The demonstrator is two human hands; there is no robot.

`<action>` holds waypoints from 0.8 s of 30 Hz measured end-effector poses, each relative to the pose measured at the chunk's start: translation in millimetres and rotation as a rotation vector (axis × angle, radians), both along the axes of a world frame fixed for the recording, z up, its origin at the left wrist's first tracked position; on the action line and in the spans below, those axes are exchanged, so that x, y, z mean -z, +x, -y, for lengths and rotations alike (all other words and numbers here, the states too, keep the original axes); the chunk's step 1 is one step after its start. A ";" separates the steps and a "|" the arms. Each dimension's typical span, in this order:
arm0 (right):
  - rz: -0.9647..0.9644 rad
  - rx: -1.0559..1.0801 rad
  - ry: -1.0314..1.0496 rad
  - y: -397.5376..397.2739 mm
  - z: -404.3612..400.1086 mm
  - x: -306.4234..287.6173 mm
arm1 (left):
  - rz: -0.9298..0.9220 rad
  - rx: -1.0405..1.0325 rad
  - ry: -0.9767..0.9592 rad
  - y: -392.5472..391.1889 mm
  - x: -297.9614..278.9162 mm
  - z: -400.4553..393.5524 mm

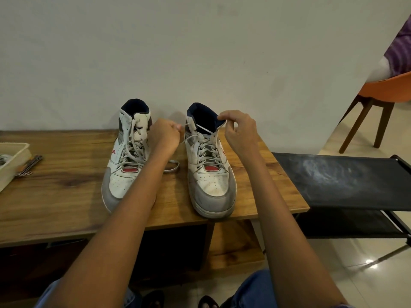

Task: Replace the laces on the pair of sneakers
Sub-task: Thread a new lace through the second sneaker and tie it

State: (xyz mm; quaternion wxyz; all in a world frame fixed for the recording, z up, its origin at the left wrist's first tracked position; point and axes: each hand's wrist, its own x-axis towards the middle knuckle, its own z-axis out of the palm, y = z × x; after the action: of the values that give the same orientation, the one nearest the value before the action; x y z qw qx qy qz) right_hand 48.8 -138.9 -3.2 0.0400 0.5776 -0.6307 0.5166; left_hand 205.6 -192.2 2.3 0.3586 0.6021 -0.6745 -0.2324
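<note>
Both forearms stretch from me over the wooden table (55,152), so the hands meet at the top of the right sneaker (210,170). It stands with the toe toward me and the collar to the wall, I think so that the eyelets are easy to reach. My left hand (165,135) is curled tight and pinches one end of the lace (205,130) just beside the collar; my right hand (239,132) pinches the other part of this lace over the tongue. I judge both pull outward to draw the lace out of the top eyelets. A loose loop of lace lies on the table between the shoes. Near it, the left sneaker (124,156) is fully laced and nobody touches it. At the far left a beige tray (15,156) waits, perhaps with the new laces, I cannot tell
</note>
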 end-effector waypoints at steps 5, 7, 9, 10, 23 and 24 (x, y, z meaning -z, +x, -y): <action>0.002 0.001 -0.002 0.8 -0.8 -1.6 | 0.317 -0.103 -0.258 4.5 -2.1 -8.6; 0.012 -0.010 0.014 1.6 0.4 -1.7 | 0.264 -0.067 -0.461 6.7 -11.8 -10.9; 0.011 -0.015 0.029 3.2 0.6 -1.7 | 0.120 0.072 -0.518 3.8 -15.8 -16.5; 0.013 -0.016 0.023 4.5 0.9 -2.2 | 0.079 0.153 -0.483 1.8 -13.4 -21.3; 0.101 -0.072 0.056 22.1 -11.2 -22.9 | -0.960 0.400 0.444 4.0 -24.3 -37.2; 0.164 -0.138 0.123 25.8 -12.7 -30.1 | -1.149 0.437 0.509 4.5 -30.8 -37.2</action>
State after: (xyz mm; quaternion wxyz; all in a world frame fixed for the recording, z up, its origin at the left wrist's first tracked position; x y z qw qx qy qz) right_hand 74.6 -126.2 26.9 -0.0830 0.5770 -0.6211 0.5239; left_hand 210.1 -154.9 33.1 0.4523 0.2979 -0.4067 -0.7357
